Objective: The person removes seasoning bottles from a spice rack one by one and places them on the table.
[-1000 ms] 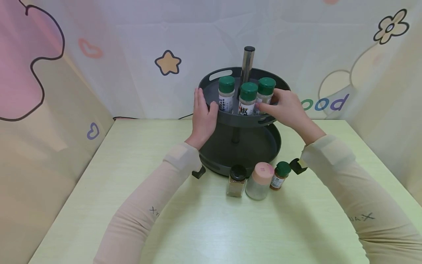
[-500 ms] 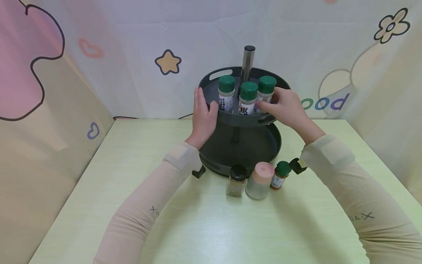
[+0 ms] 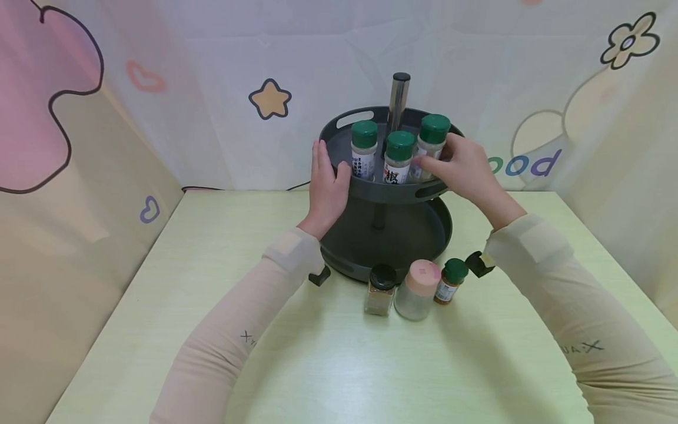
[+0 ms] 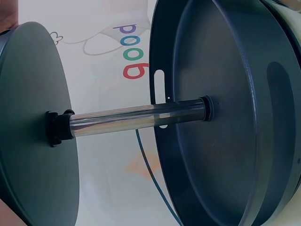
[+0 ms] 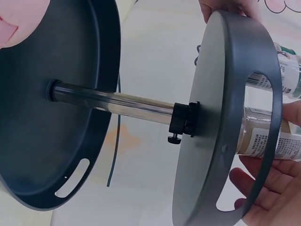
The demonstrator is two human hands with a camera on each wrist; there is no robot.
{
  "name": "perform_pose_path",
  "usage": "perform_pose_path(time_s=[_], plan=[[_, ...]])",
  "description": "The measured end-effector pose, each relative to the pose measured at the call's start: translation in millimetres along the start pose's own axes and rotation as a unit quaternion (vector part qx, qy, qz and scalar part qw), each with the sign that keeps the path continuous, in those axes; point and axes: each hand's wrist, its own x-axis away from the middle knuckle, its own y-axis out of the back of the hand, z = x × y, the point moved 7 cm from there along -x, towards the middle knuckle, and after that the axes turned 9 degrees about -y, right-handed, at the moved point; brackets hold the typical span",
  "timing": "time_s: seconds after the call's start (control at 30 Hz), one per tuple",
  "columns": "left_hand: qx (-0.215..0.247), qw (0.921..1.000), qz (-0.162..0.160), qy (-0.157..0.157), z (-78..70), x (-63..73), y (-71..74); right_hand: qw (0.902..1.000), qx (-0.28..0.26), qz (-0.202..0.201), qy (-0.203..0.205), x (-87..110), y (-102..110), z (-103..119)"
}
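Note:
My right hand pinches a green-capped spice jar between thumb and fingers, at the right side of the upper tray of a dark two-tier stand. Its cap leans slightly right. Two similar jars stand there too: the labelled middle jar and the left jar. My left hand rests against the tray's left outer side, fingers straight up and thumb near the front rim. In the right wrist view, fingers surround the held jar behind the tray's handle slot.
Below is the lower tray, joined by a metal pole. In front of it on the table stand a black-lidded square jar, a pink-lidded glass jar and a small green-capped jar. A patterned curtain hangs behind.
The spice jar in my right hand has shifted up and to the right, away from the middle jar, and the right hand has moved with it. My left hand stays at the tray.

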Motion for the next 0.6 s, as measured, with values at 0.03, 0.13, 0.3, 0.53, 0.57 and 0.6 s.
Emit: perform_pose_path(time_s=[0.03, 0.13, 0.3, 0.53, 0.57, 0.6], plan=[[0.001, 1.0000, 0.000, 0.000, -0.1, 0.1, 0.1, 1.0000, -0.001, 0.000, -0.001, 0.0, 0.6, 0.1], [0.001, 1.0000, 0.000, -0.001, -0.1, 0.0, 0.3, 1.0000, -0.003, -0.002, -0.001, 0.1, 2.4, 0.7], [0.003, 1.0000, 0.000, 0.000, 0.1, -0.1, 0.2, 0.9999, -0.010, -0.010, 0.007, 0.8, 5.4, 2.3], [0.004, 1.0000, -0.001, 0.001, 0.2, 0.2, 0.3, 0.9994, -0.030, -0.017, 0.008, 1.9, 9.1, 3.4], [0.003, 1.0000, -0.001, 0.001, 0.2, 0.2, 0.1, 0.9993, -0.033, -0.018, 0.008, 2.1, 9.8, 3.4], [0.003, 1.0000, -0.001, 0.000, 0.1, 0.2, 0.1, 0.9992, -0.036, -0.019, 0.007, 2.3, 10.4, 3.4]])
